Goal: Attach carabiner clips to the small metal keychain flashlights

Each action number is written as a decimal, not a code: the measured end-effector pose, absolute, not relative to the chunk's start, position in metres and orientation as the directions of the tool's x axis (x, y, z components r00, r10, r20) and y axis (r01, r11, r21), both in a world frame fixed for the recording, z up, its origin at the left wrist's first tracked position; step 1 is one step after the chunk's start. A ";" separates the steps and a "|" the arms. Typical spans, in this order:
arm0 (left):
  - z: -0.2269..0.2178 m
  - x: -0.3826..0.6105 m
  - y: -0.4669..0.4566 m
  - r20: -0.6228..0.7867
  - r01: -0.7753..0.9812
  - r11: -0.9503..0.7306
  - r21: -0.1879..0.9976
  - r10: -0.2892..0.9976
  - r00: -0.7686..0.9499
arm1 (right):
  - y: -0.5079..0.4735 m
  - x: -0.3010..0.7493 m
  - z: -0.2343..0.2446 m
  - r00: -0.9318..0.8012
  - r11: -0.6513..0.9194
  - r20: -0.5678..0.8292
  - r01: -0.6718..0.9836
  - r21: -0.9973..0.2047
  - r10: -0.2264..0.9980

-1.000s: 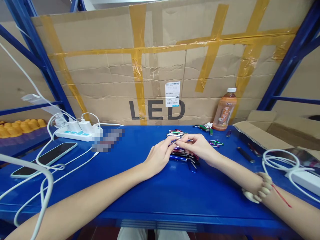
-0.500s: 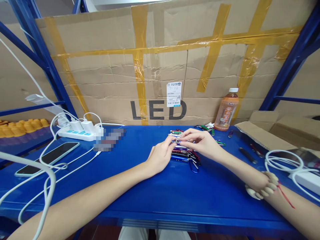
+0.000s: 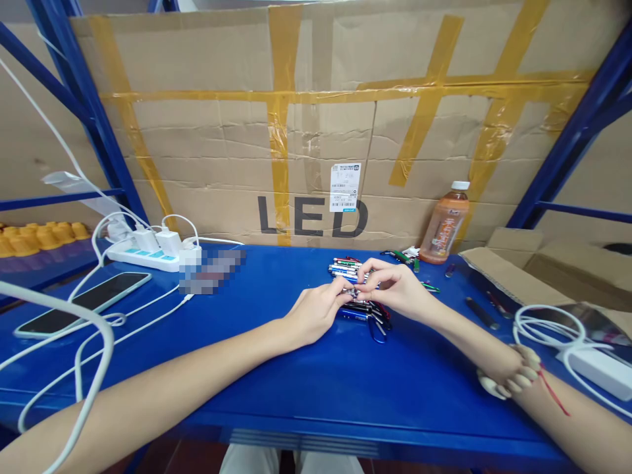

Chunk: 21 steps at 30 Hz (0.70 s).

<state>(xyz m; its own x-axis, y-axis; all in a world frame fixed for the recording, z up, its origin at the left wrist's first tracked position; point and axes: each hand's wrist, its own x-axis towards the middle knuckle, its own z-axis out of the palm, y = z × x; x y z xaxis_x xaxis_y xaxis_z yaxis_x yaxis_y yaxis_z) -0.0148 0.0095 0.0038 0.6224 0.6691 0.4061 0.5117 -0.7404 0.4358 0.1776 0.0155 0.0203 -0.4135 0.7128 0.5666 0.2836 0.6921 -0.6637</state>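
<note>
Over a row of slim metallic tubes (image 3: 356, 316) in blue, silver, red and green, both hands meet at their fingertips. My left hand (image 3: 312, 315) is closed in a pinch on a small silvery piece (image 3: 353, 291), which looks ring-like but is mostly covered by fingers. From the other side, my right hand (image 3: 402, 289) pinches the same piece between thumb and forefinger, its other fingers curled. A blue carabiner (image 3: 379, 332) hangs off the near right end of the row. The middle of the row is hidden beneath the hands.
Right of the row stand a drink bottle (image 3: 444, 224), a dark cylinder (image 3: 481, 313), an open cardboard box (image 3: 498, 273) and a coiled white cable (image 3: 548, 329). At left are a power strip (image 3: 143, 253), a phone (image 3: 89, 303) and loose cables. Taped cardboard (image 3: 222, 151) rises behind.
Both hands have shifted slightly down and keep their pinch at the same spot over the row. More of the row's far end shows now. The camera view has moved a little.
</note>
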 end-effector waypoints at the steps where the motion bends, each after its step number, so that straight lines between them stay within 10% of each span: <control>1: 0.003 -0.015 0.009 0.407 0.502 -0.751 0.428 0.657 0.635 | 0.015 0.178 0.020 -0.430 0.702 0.568 0.283 -0.654 0.702; 21: -0.006 -0.017 0.015 0.494 0.511 -0.796 0.325 0.604 0.626 | 0.008 0.167 0.015 -0.385 0.615 0.479 0.465 -0.637 0.788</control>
